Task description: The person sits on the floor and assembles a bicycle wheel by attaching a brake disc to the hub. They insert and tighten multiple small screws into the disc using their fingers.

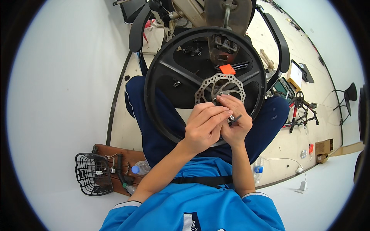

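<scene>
A black spoked wheel (153, 102) lies between my knees, tilted over the seat of a black chair. A silver disc brake rotor (200, 89) with a drilled rim sits at its hub. Both my hands meet over the rotor's near edge. My left hand (202, 129) is closed, its fingertips pinched against my right hand; what they hold is hidden. Curled fingers of my right hand (237, 125) reach the hub area. A short dark bar (235, 119) sticks out of that hand beside a small shiny metal piece (231, 118); their exact kind does not show.
An orange piece (227, 69) and small dark parts (177, 82) lie on the chair seat. Black armrests (278, 42) flank the wheel. A wire basket (93, 174) and plastic bottle (141, 168) are at lower left. A bicycle frame (295, 115) lies on the floor at right.
</scene>
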A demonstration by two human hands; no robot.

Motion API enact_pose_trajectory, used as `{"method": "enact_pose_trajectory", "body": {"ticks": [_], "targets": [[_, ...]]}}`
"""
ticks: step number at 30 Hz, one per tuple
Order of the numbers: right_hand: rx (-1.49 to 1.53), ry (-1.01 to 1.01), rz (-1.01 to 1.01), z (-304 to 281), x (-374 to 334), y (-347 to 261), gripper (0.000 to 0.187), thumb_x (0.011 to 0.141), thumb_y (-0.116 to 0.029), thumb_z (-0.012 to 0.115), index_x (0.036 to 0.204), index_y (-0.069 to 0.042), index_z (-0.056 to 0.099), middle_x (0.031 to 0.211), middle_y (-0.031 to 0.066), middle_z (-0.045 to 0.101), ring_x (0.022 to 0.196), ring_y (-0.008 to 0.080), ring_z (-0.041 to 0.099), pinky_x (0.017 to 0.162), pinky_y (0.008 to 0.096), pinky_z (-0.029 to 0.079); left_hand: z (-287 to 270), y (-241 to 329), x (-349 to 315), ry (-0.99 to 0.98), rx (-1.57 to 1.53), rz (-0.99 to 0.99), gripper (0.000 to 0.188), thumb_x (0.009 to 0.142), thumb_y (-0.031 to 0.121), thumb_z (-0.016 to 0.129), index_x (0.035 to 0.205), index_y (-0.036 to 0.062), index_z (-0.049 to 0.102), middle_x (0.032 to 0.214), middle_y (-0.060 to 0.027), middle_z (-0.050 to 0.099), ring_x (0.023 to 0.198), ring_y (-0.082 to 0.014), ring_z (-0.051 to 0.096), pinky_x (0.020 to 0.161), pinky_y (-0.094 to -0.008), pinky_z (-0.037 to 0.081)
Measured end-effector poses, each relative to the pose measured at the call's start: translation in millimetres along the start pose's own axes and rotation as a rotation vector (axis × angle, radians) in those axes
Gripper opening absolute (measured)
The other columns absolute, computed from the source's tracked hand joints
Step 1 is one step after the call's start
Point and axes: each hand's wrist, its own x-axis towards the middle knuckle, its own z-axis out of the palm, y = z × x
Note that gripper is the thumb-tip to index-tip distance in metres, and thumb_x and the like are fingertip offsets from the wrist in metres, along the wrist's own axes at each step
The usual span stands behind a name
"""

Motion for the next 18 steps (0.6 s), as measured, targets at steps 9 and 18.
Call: {"method": "enact_pose_trajectory", "body": {"ticks": [9,18], "targets": [[0.048,0.045,-0.044,1.3,-7.2,13.2,0.023,0.069,0.009,0.068,0.091,0.003,0.073,0.094,0.0117,0.076,0.097,0.0286,0.073,0.090,0.0380,0.055,8.5,0.4,-7.2,0.104,-0.086,0.010,0.033,0.067,-0.007,0.077,0.099,0.0015,0.077,0.095,-0.0084,0.072,0.087,-0.0243,0.067,0.076,-0.0337,0.055],[0.020,0.009,-0.031,1.2,-10.0,10.4,0.014,0.077,0.003,0.072,0.091,0.002,0.073,0.093,0.0115,0.077,0.100,0.0308,0.073,0.093,0.0417,0.054,4.2,9.9,-10.8,0.127,-0.062,-0.151,0.031,0.066,-0.010,0.077,0.096,-0.0003,0.076,0.095,-0.0097,0.074,0.087,-0.0253,0.070,0.077,-0.0328,0.058]]}}
